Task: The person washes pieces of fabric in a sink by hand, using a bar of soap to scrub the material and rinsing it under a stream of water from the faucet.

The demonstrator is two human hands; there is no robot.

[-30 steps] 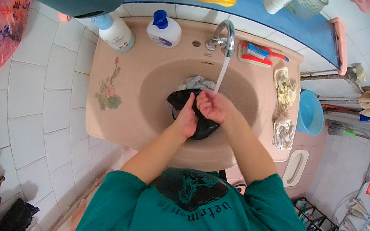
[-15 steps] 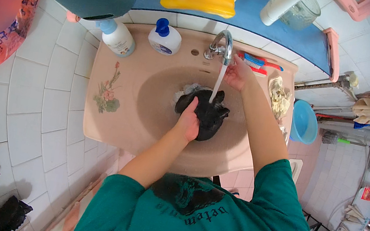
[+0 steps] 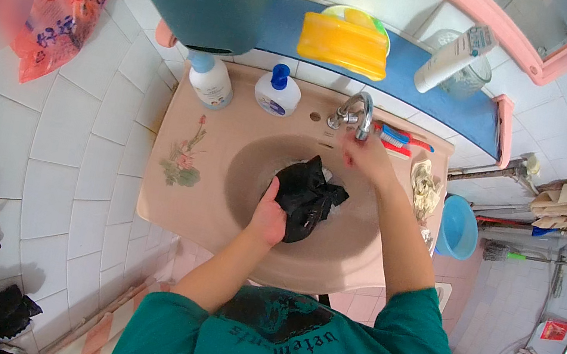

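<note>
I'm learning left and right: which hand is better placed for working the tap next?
Probably the right hand: it's up at the tap, while the left hand is busy holding the black cloth.

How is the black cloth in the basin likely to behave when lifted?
The black cloth will probably flop, as it bunches in loose folds beside the left thumb. Its slight sheen suggests wetness, so it may feel heavy for its size. Its irregular, crumpled shape makes rolling unlikely.
</note>
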